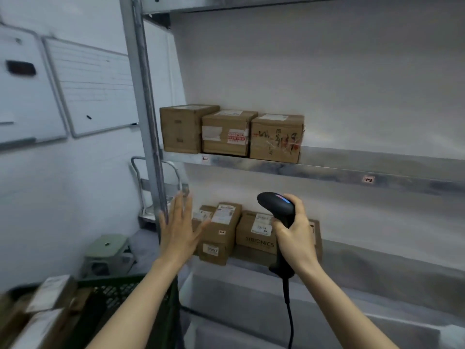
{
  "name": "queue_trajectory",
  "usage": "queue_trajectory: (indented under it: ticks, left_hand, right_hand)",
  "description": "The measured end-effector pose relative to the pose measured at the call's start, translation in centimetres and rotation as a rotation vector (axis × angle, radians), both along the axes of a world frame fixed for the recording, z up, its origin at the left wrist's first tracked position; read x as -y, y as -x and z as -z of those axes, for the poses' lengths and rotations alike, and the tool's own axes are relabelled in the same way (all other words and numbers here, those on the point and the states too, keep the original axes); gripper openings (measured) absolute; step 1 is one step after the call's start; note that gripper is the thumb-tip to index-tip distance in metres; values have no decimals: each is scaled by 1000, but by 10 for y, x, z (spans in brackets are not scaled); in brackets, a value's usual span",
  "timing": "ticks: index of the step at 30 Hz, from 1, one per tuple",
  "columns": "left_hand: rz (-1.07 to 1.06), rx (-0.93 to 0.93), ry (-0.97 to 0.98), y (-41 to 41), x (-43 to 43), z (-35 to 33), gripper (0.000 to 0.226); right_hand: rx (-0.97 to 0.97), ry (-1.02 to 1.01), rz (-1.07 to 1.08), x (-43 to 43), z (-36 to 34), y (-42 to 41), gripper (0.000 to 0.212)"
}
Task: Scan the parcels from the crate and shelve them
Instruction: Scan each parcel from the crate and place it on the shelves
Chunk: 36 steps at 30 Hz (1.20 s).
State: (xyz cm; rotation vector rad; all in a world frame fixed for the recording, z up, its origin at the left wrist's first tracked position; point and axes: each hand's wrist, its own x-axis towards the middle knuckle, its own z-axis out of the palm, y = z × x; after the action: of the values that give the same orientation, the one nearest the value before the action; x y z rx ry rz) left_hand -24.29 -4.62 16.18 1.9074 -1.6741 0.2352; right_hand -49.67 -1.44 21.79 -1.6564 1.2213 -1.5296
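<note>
I am holding my left hand (180,230) flat and empty by the shelved boxes (219,238) while my right hand (295,238) is gripping the scanner (278,209), so I am likely needing to reach down-left next for a parcel (47,295) lying in the crate (125,290).

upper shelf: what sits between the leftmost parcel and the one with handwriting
A parcel with a red-and-white sticker, seen in the head view.

A plain whiteboard (25,102) bearing a black eraser (20,68) and a ruled whiteboard (93,89) hang on the pale wall (50,185) at ten o'clock, with a pale green stool (107,248) at eight o'clock below a grey metal trolley handle (142,157).
</note>
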Motion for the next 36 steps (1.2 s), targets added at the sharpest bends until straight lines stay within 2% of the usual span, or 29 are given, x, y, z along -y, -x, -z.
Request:
queue_trajectory:
  ticks: [13,22,29,36]
  left_hand:
    - [-318,-9,-211,-176,-124,67,89]
    - [-396,-82,-342,-304,-194,108,86]
    - [-426,-181,-400,-362,-224,138,82]
    - [-478,-244,-467,-399,-228,163,96]
  right_hand:
    - [-43,-64,-295,-37,19,-175,47]
    - [-33,-97,-369,-71,37,-306,50]
    - [-75,-132,-399,-76,58,-379,49]
    - [-111,-196,-459,-56,80,-435,49]
